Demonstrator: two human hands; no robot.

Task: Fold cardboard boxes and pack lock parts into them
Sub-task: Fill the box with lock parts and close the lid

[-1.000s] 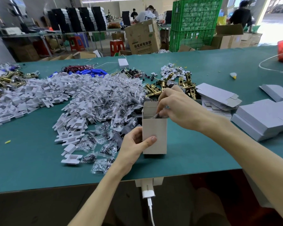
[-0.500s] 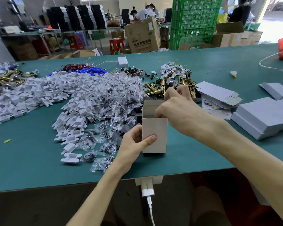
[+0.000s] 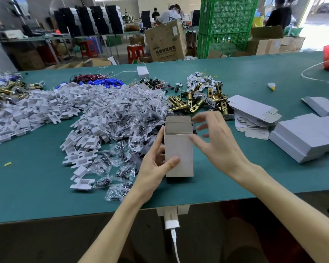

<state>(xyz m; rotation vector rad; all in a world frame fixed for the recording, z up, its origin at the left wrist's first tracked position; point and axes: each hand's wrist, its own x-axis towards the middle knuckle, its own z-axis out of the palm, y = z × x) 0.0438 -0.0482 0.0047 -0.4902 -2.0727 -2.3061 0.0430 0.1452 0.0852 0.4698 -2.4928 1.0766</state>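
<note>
A small grey cardboard box (image 3: 179, 150) stands upright on the green table (image 3: 36, 186), its top flap raised and its mouth open. My left hand (image 3: 156, 168) grips the box from its left side, thumb across the front face. My right hand (image 3: 215, 141) hovers just right of the box top with fingers spread and nothing in it. Brass latch parts (image 3: 198, 103) lie in a heap behind the box. Clear bags of screws (image 3: 122, 130) and white plastic pieces (image 3: 51, 111) spread to the left.
Flat unfolded box blanks (image 3: 254, 114) and finished grey boxes (image 3: 308, 135) lie to the right. Blue cylinders and red wires (image 3: 103, 80) sit farther back. A white charger (image 3: 171, 223) hangs at the table's near edge. Green crates (image 3: 226, 25) and people stand beyond the table.
My right hand has lifted out of the box mouth and drawn back to the right, its fingers opening. The box and my left hand have stayed in place.
</note>
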